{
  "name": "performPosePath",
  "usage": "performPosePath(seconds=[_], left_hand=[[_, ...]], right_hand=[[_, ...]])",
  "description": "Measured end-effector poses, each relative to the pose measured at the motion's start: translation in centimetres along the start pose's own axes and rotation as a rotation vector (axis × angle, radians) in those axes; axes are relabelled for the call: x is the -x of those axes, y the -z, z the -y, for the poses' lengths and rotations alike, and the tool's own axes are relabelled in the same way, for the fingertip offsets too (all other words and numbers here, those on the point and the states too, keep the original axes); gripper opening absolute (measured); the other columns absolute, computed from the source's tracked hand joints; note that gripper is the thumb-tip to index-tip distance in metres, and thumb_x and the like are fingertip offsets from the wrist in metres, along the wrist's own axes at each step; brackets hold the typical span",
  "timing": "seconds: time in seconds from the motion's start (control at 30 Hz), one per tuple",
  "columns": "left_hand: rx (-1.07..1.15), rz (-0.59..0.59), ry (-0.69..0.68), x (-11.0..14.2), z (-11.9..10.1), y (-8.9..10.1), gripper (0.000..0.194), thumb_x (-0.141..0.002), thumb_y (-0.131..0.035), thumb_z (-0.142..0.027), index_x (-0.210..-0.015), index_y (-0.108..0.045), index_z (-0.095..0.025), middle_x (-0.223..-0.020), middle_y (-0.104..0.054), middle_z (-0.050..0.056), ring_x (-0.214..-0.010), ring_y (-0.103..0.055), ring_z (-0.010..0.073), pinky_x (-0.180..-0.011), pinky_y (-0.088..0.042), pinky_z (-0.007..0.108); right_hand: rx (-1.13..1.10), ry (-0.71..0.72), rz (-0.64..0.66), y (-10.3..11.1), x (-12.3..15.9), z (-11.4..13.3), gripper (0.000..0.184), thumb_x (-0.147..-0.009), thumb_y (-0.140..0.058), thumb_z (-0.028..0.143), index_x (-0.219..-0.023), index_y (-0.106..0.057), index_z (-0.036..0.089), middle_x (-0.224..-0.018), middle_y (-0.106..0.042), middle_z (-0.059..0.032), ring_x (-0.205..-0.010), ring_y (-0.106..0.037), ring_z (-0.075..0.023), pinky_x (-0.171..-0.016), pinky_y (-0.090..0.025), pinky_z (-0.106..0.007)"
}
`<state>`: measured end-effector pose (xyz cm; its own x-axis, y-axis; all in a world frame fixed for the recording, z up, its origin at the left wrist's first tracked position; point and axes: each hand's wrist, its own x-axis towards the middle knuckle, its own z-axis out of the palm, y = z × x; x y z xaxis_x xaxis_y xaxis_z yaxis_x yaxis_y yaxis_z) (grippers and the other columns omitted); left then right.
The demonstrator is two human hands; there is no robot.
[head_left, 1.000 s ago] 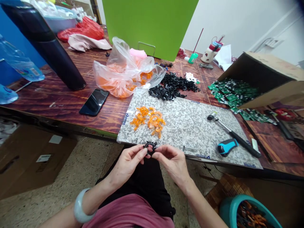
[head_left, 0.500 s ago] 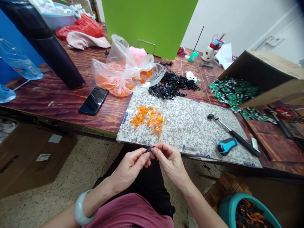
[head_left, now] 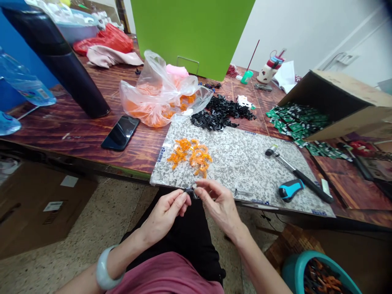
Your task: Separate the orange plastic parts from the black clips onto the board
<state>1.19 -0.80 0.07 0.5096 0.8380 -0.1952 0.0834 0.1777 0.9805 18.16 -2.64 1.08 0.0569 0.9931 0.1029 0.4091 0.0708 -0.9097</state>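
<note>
Left hand: thumb and fingers pinch a small black plastic part, held at the slab's near edge. Right hand: half-open, fingertips just beside that part, no clear grip. Pale bangle on the left wrist.

Surface: granite slab, directly ahead at 12 to 2 o'clock. On it at 12, a cluster of orange plastic parts. At 2, a few small pale pieces, too small to identify. At 3, a blue-and-black tool grip and a black-handled steel-shaft tool.

Beyond the slab: wooden table. Pile of black plastic parts at 12. Plastic bag of orange parts at 11. Smartphone, face up, also 11. Black flask further out at 10. Cardboard box on its side at 2, spilling green-and-black strips onto the table.

Room: green board stands upright at the table's far side, white wall behind. Speckled floor below. Cardboard carton at 9. Teal basin of mixed parts at 4.
</note>
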Motion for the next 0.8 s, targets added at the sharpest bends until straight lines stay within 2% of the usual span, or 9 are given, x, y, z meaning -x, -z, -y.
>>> performPosePath(seconds=[0.13,0.23,0.33,0.47,0.57,0.7,0.8], left_hand=[[0.154,-0.063,0.098,0.0,-0.3,0.4,0.036,-0.09,-0.043,-0.047,-0.077,-0.057,-0.016,-0.063,-0.047,-0.002,-0.058,-0.044,0.0126,-0.056,-0.035,0.024],[0.233,-0.109,0.138,0.2,-0.3,0.6,0.045,-0.087,-0.043,-0.056,-0.079,-0.058,-0.015,-0.063,-0.048,-0.002,-0.058,-0.046,0.0125,-0.057,-0.035,0.024],[0.27,-0.137,0.144,0.3,-0.3,0.7,0.051,-0.086,-0.041,-0.061,-0.079,-0.059,-0.014,-0.064,-0.05,-0.002,-0.059,-0.048,0.0127,-0.057,-0.036,0.025],[0.281,-0.153,0.145,0.3,-0.3,0.7,0.053,-0.085,-0.04,-0.062,-0.079,-0.06,-0.014,-0.064,-0.051,-0.001,-0.059,-0.048,0.0129,-0.057,-0.036,0.025],[0.285,-0.142,0.134,0.2,-0.3,0.7,0.053,-0.085,-0.041,-0.063,-0.078,-0.06,-0.014,-0.063,-0.051,-0.001,-0.059,-0.048,0.0125,-0.057,-0.036,0.024],[0.295,-0.132,0.133,0.0,-0.2,0.7,0.051,-0.086,-0.041,-0.062,-0.08,-0.059,-0.014,-0.064,-0.051,-0.002,-0.059,-0.048,0.0118,-0.056,-0.036,0.023],[0.258,-0.113,0.12,-0.1,0.0,0.7,0.044,-0.089,-0.042,-0.055,-0.081,-0.058,-0.014,-0.065,-0.05,-0.002,-0.06,-0.047,0.0112,-0.057,-0.036,0.023]], right_hand=[[0.362,0.093,-0.132,1.7,-1.7,-0.8,0.024,-0.088,-0.052,0.038,-0.088,-0.065,0.019,-0.082,-0.065,-0.0048,-0.067,-0.056,-0.0148,-0.064,-0.043,-0.027],[0.588,0.071,-0.133,1.8,-2.4,-1.5,0.03,-0.087,-0.051,0.046,-0.083,-0.064,0.019,-0.076,-0.064,-0.0044,-0.067,-0.055,-0.0162,-0.062,-0.039,-0.027],[0.696,0.044,-0.138,1.2,-2.6,-1.8,0.033,-0.084,-0.054,0.051,-0.078,-0.062,0.02,-0.073,-0.063,-0.0037,-0.068,-0.057,-0.0175,-0.059,-0.035,-0.027],[0.687,-0.027,-0.121,0.8,-2.9,-1.8,0.026,-0.085,-0.055,0.044,-0.077,-0.063,0.021,-0.075,-0.065,-0.0021,-0.07,-0.06,-0.0181,-0.059,-0.034,-0.026],[0.645,-0.068,-0.11,1.1,-3.3,-2.0,0.025,-0.087,-0.051,0.04,-0.078,-0.064,0.021,-0.074,-0.066,-0.0022,-0.065,-0.058,-0.017,-0.058,-0.034,-0.026],[0.622,-0.033,-0.129,1.8,-3.3,-2.1,0.023,-0.089,-0.05,0.036,-0.081,-0.065,0.02,-0.079,-0.068,-0.0041,-0.06,-0.055,-0.0159,-0.057,-0.034,-0.027],[0.509,0.027,-0.152,2.1,-2.8,-1.3,0.021,-0.088,-0.052,0.035,-0.084,-0.065,0.019,-0.081,-0.067,-0.0046,-0.063,-0.055,-0.0153,-0.061,-0.038,-0.027]])
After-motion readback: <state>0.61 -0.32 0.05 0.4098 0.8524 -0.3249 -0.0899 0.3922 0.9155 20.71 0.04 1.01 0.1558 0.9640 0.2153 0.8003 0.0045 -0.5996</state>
